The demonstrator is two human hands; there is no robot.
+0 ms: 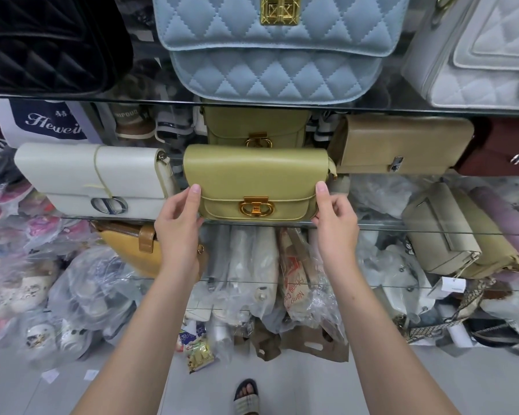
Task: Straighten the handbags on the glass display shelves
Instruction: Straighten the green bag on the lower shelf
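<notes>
Forearms (pixel 150 310) run up from the bottom of the view toward the shelf, wrists straight, palms facing each other. Left hand (pixel 179 223): grip clamped on the left end of the olive bag (pixel 255 175), thumb flat on the front face, fingers hidden behind the end. Right hand (pixel 334 223): grip clamped on the right end likewise, thumb on the front, fingers curled at the lower corner. Both hands sit at equal reach, so neither is nearer.

Bag position: between the two grips, base at the front edge of the glass shelf (pixel 381 226). Whether the base bears on the glass cannot be told. Long axis runs left to right, nearly parallel to the shelf edge. Flap and gold clasp (pixel 256 206) face the person.

Judgement: the coming move is probably a small turn and push-back, governed by that axis against the shelf edge. Equal, opposed input from both wrists should square the bag.

Neighbours: white bag (pixel 87 178) just beside on the left, tan bag (pixel 402 145) near on the right and further back, second olive bag (pixel 255 124) directly behind. Blue quilted bag (pixel 276 55) sits on the shelf above.
</notes>
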